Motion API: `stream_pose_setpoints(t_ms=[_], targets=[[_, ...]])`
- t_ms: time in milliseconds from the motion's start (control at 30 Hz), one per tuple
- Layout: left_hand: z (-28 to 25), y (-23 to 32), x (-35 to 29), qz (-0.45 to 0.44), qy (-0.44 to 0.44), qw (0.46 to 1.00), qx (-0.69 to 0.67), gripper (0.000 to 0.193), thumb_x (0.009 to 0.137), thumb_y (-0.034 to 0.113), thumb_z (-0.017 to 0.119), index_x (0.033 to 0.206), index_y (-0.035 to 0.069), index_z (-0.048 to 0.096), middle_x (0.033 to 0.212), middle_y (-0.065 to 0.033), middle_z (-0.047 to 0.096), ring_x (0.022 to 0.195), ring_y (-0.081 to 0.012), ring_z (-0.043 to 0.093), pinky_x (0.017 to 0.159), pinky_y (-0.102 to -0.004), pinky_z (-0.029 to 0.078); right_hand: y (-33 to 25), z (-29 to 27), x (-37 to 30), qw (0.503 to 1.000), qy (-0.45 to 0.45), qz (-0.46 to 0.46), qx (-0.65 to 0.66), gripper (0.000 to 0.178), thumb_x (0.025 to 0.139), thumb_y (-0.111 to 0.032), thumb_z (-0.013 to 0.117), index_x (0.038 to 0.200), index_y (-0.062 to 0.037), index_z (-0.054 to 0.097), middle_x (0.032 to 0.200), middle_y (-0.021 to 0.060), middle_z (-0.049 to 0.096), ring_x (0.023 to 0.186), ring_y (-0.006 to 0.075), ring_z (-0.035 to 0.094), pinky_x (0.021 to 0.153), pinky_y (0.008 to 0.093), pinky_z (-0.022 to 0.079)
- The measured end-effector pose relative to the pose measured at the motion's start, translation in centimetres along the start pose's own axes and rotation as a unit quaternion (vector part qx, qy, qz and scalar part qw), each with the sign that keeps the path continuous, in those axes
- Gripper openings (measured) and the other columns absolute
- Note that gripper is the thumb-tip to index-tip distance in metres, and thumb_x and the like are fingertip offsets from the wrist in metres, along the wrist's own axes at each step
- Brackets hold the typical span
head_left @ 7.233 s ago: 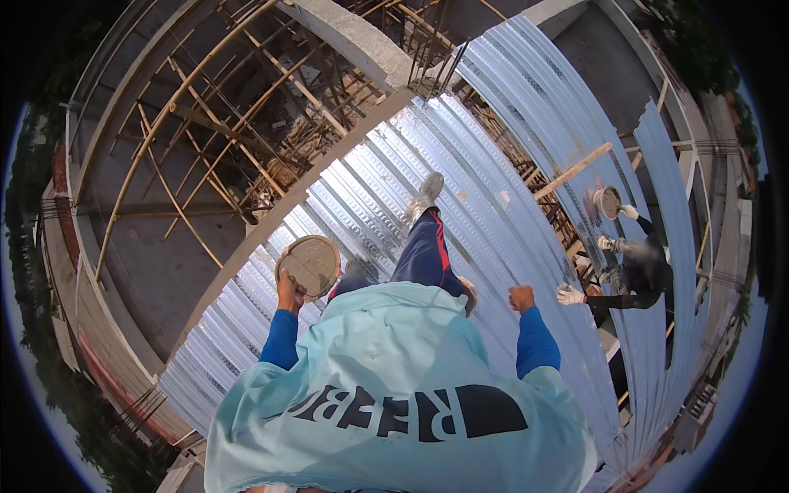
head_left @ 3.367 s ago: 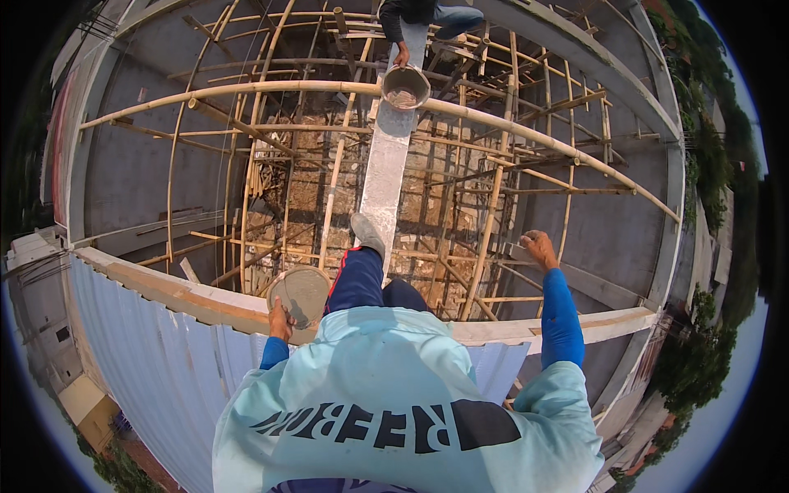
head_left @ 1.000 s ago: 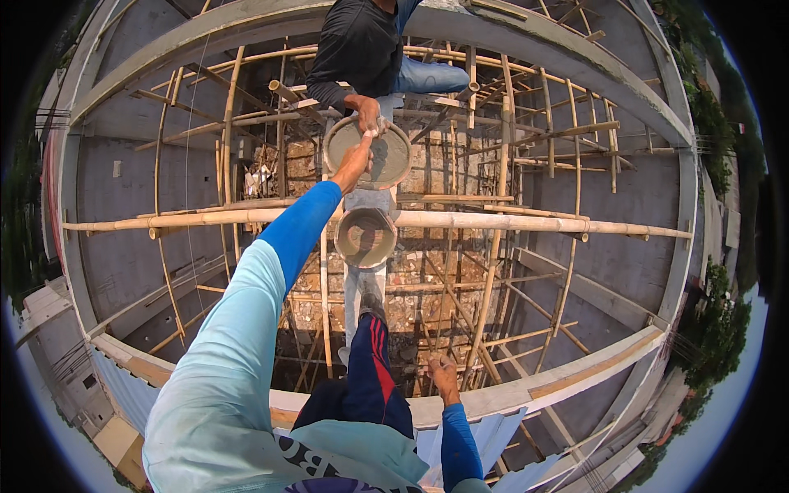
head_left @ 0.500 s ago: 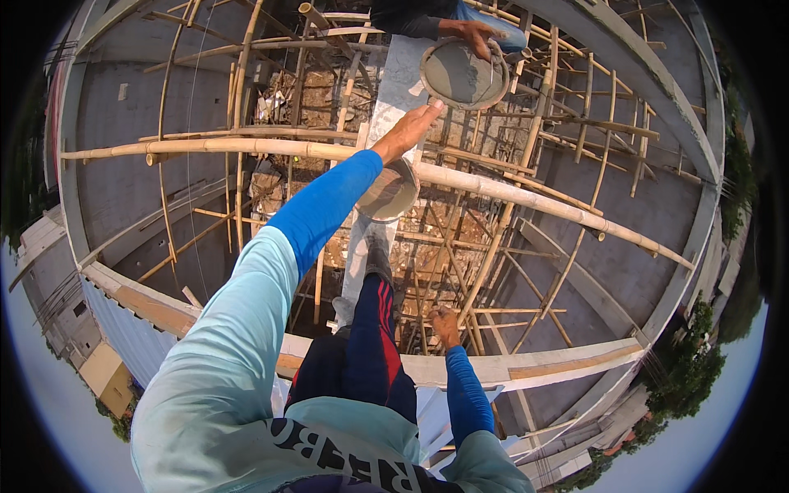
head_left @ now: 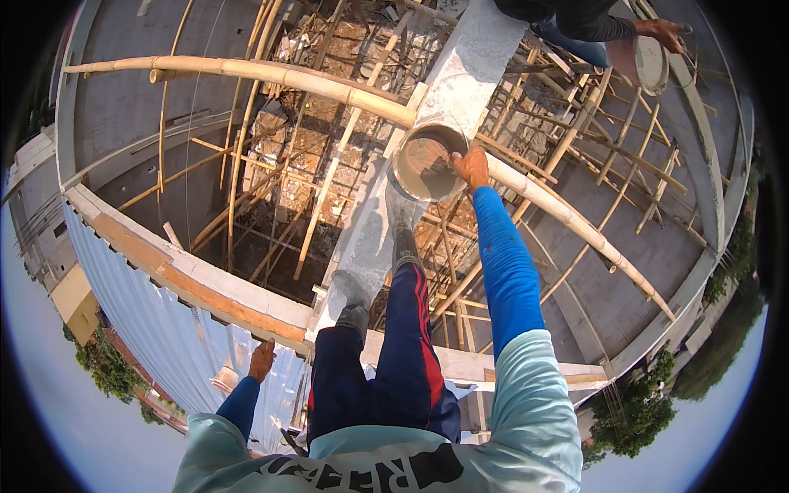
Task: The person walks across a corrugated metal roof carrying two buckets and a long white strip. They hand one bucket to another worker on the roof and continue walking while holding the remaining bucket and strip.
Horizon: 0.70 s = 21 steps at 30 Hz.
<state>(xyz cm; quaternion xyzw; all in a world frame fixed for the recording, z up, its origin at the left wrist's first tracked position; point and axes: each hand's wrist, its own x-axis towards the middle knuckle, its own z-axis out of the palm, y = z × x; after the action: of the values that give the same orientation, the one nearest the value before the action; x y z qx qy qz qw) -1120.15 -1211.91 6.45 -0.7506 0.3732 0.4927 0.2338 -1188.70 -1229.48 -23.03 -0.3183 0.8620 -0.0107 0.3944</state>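
Observation:
A round bucket [head_left: 426,161] is on or just above the concrete beam, close to the bamboo pole. Its inside looks brownish, partly shaded and smeared with grey. At the bucket's right rim, my right hand [head_left: 472,168] is closed with its fingers over the edge. My left hand [head_left: 262,360] is away to the lower left, above the corrugated roofing, holding nothing I can see, its fingers loosely stretched. At the upper right, a co-worker's hand [head_left: 662,34] is by the rim of another bucket [head_left: 652,67], which has grey material in it.
The narrow concrete beam [head_left: 468,70] runs ahead under my booted feet. A thick bamboo pole [head_left: 312,80] crosses it. Bamboo scaffolding [head_left: 374,78] and rubble lie far below on both sides. Behind me are a wall edge [head_left: 193,283] and corrugated metal sheets [head_left: 177,341].
My left hand has drawn back from near the co-worker's bucket to the lower left. My right hand has reached forward and taken the near bucket's rim. The co-worker's bucket has moved right.

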Motion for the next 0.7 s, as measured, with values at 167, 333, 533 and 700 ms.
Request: stream_pose_setpoints(t_ms=[167,333,533,700], targets=[[5.2,-14.3,-9.1,-0.120,-0.032,0.986,-0.112,0.054,0.095,0.053,0.047,0.099,0.000,0.058,0.071,-0.0095,0.063,0.055,-0.0141,0.058,0.049,-0.0268,0.044,-1.8,1.0,7.3,0.995,0.066,-0.057,-0.055,0.075,0.077,-0.029,0.071,0.139,-0.0028,0.038,0.128,0.0250,0.052,0.117,0.0400,0.051,0.099,0.0442,0.043],[14.2,-15.9,-12.9,-0.282,-0.122,0.886,-0.348,0.047,0.094,0.051,0.050,0.091,0.005,0.060,0.072,-0.0062,0.062,0.059,-0.0133,0.059,0.051,-0.0273,0.043,-2.5,1.2,10.0,0.992,-0.009,-0.046,-0.114,0.064,0.077,-0.032,0.072,0.129,-0.0018,0.048,0.118,0.0247,0.059,0.110,0.0394,0.057,0.095,0.0453,0.045],[17.3,-4.1,-17.2,-0.026,-0.042,0.964,-0.260,0.044,0.098,0.034,0.045,0.082,-0.003,0.062,0.071,-0.0102,0.061,0.068,-0.0184,0.056,0.064,-0.0341,0.044,-3.2,3.4,1.2,0.981,0.009,-0.123,-0.149,0.047,0.085,-0.044,0.061,0.097,0.0004,0.063,0.097,0.0259,0.064,0.092,0.0412,0.062,0.079,0.0471,0.048],[18.1,-5.0,-17.9,-0.226,-0.006,0.894,-0.388,0.043,0.094,0.039,0.052,0.094,-0.003,0.063,0.074,-0.0106,0.064,0.062,-0.0158,0.060,0.050,-0.0278,0.042,-1.4,3.8,-8.1,0.930,-0.049,-0.254,-0.260,0.045,0.091,-0.043,0.053,0.086,-0.0005,0.067,0.093,0.0243,0.064,0.098,0.0371,0.060,0.084,0.0459,0.048]])
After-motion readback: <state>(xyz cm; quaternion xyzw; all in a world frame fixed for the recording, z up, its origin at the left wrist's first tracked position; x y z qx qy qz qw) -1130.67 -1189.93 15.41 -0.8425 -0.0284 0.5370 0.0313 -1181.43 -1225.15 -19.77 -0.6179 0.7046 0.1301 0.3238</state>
